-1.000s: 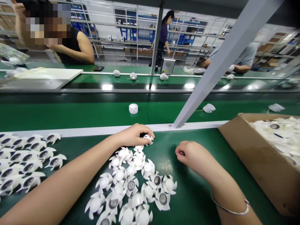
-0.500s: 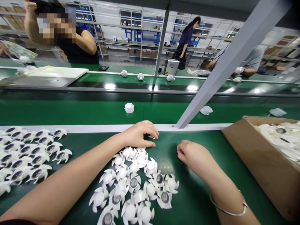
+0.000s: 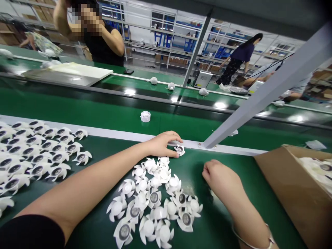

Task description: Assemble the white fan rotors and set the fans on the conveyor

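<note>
The left hand (image 3: 163, 144) is spread in a narrow, open pinch, with its fingertips and thumb around a small white plastic petal-shaped part with a dark round centre (image 3: 180, 149) at the belt's far edge; the part touches the fingers, but whether it is firmly gripped cannot be told. The right hand (image 3: 219, 180) is curled into a loose fist on the belt, right of centre, with nothing showing in it and a thin silver bangle (image 3: 268, 238) on its wrist. Both hands rest over a dark green conveyor belt (image 3: 90, 224). Between and below them lies a loose pile of white petal-shaped plastic parts (image 3: 155, 204), some face up, while similar parts with dark centres (image 3: 38, 152) lie in close rows at the left of the frame. A brown cardboard box (image 3: 293, 193) filled with white parts sits at the right edge. A white round plastic piece (image 3: 145, 116) stands on the next green belt up, and a co-worker in a black sleeveless top (image 3: 103, 45) stands at the upper left.
</note>
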A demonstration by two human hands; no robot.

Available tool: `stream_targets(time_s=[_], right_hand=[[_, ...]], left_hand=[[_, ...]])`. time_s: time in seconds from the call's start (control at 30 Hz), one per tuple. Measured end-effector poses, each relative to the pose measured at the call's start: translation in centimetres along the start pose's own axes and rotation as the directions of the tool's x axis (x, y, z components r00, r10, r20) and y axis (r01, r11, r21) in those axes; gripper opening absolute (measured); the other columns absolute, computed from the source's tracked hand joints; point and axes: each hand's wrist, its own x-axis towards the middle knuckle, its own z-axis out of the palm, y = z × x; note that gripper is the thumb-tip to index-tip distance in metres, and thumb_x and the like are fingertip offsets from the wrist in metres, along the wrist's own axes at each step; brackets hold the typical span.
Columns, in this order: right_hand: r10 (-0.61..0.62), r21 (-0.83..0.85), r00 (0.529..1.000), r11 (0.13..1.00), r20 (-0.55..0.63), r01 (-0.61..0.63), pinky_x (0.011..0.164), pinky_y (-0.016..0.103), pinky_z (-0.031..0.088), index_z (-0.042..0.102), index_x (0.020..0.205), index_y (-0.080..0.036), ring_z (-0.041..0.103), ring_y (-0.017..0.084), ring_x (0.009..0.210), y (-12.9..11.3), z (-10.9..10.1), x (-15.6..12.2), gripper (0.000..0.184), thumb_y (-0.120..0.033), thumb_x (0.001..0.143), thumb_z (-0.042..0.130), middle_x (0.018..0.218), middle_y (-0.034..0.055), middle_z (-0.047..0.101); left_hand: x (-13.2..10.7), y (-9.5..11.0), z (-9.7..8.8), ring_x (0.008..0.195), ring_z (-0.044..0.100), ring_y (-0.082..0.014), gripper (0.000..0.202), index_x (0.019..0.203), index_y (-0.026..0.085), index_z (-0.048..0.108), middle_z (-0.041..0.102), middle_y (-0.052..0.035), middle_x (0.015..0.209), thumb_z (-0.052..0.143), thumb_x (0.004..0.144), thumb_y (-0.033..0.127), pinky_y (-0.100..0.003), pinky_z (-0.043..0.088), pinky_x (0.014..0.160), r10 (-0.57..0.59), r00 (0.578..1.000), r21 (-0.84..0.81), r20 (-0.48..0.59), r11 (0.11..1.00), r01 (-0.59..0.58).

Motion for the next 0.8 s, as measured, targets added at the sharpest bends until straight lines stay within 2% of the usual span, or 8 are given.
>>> stream_targets(time_s=[0.07,0.1,0.2,0.27,0.47,0.63,0.8], right_hand=[[0.006,0.115,0.997,0.993,-0.077,0.002,0.054,0.027,0.03,0.061,0.073,-0.019,0.056,0.015,0.064,0.1,0.3,0.2,0.018,-0.02,0.088,0.052,0.083,0.003,0.064],[0.017,0.239,0.989,0.971,-0.144,0.018,0.056,0.027,0.034,0.062,0.074,-0.02,0.057,0.015,0.064,0.2,0.3,0.4,0.014,-0.021,0.085,0.054,0.08,0.0024,0.064],[0.05,0.605,0.954,0.783,-0.296,0.147,0.056,0.027,0.041,0.063,0.075,-0.02,0.054,0.015,0.059,0.0,0.3,1.4,0.011,-0.027,0.081,0.056,0.066,0.0004,0.06],[-0.013,0.67,0.954,0.709,-0.3,0.22,0.054,0.026,0.043,0.064,0.076,-0.019,0.054,0.015,0.056,-0.6,0.1,2.4,0.016,-0.031,0.082,0.054,0.064,0.0003,0.059],[-0.287,0.621,0.926,0.686,-0.247,0.379,0.057,0.025,0.043,0.065,0.073,-0.02,0.055,0.014,0.061,-3.9,-1.0,5.7,0.013,-0.027,0.078,0.055,0.069,0.0003,0.062],[-0.344,0.536,0.905,0.73,-0.25,0.425,0.059,0.027,0.037,0.06,0.068,-0.02,0.051,0.015,0.063,-4.7,-1.2,6.6,0.011,-0.023,0.077,0.056,0.069,0.0011,0.058],[-0.413,0.367,0.868,0.789,-0.276,0.493,0.059,0.026,0.035,0.063,0.072,-0.019,0.053,0.014,0.063,-4.3,-1.2,6.4,0.013,-0.021,0.083,0.056,0.074,0.0016,0.059]], left_hand=[[0.0,0.1,0.0,0.12,0.056,-0.0241,0.046,0.114,0.025,0.071,0.066,-0.0059,0.122,0.082,0.071,0.038,-0.036,0.044,0.104,-0.011,0.999,0.067,0.032,0.998,0.009],[0.0,0.1,0.0,0.119,0.056,-0.024,0.04,0.111,0.026,0.073,0.069,-0.0046,0.118,0.081,0.073,0.038,-0.036,0.043,0.104,-0.014,0.999,0.086,0.049,0.996,0.009],[0.0,0.1,-0.1,0.118,0.056,-0.0224,0.028,0.103,0.027,0.075,0.073,-0.0021,0.11,0.078,0.077,0.036,-0.033,0.042,0.102,-0.009,0.997,0.092,0.073,0.996,0.002],[0.1,0.0,-0.1,0.117,0.056,-0.0217,0.027,0.103,0.027,0.075,0.073,-0.0014,0.11,0.078,0.077,0.034,-0.031,0.043,0.101,-0.002,0.997,0.088,0.079,0.996,-0.005],[0.2,-0.3,0.0,0.117,0.056,-0.0221,0.027,0.104,0.026,0.075,0.073,-0.0006,0.111,0.076,0.078,0.033,-0.032,0.041,0.102,0.01,0.997,0.109,0.08,0.994,-0.018],[0.2,-0.3,0.0,0.116,0.056,-0.022,0.027,0.103,0.026,0.074,0.073,-0.0003,0.107,0.076,0.076,0.027,-0.031,0.042,0.101,0.011,0.997,0.116,0.075,0.993,-0.02],[0.4,-0.1,0.0,0.111,0.059,-0.0209,0.027,0.1,0.025,0.075,0.074,0.0007,0.103,0.077,0.073,0.024,-0.031,0.042,0.101,-0.006,0.997,0.122,0.077,0.992,-0.003]])
